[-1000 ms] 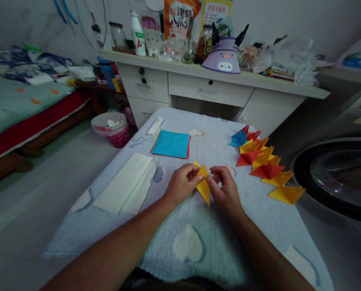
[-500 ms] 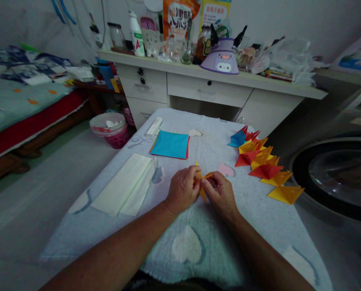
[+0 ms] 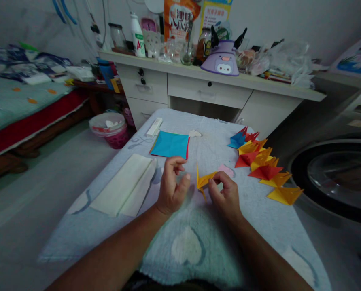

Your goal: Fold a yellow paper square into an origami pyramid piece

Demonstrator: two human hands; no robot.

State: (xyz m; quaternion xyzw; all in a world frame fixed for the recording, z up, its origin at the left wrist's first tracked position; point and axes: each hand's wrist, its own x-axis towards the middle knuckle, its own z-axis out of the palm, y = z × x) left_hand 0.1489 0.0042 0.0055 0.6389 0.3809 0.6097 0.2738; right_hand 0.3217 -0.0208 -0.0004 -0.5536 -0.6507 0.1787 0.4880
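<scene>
My right hand (image 3: 225, 194) pinches a folded yellow paper piece (image 3: 204, 180) just above the towel-covered table (image 3: 186, 242). My left hand (image 3: 172, 186) hovers a little to the left of the piece, fingers curled loosely apart, holding nothing. A row of finished folded pieces (image 3: 264, 165) in yellow, red and blue lies to the right of my hands. A stack of square coloured paper (image 3: 170, 144) with a blue sheet on top lies beyond my left hand.
A folded white cloth (image 3: 127, 184) lies on the table's left side, a small white box (image 3: 154, 126) at its far edge. Behind stands a cluttered white desk (image 3: 211, 87). A pink bin (image 3: 110, 128) and bed (image 3: 22, 109) lie left, a washing machine drum (image 3: 338, 178) right.
My left hand has let go of the yellow piece and drawn back to the left. The right hand keeps the piece, which now shows more flattened and turned.
</scene>
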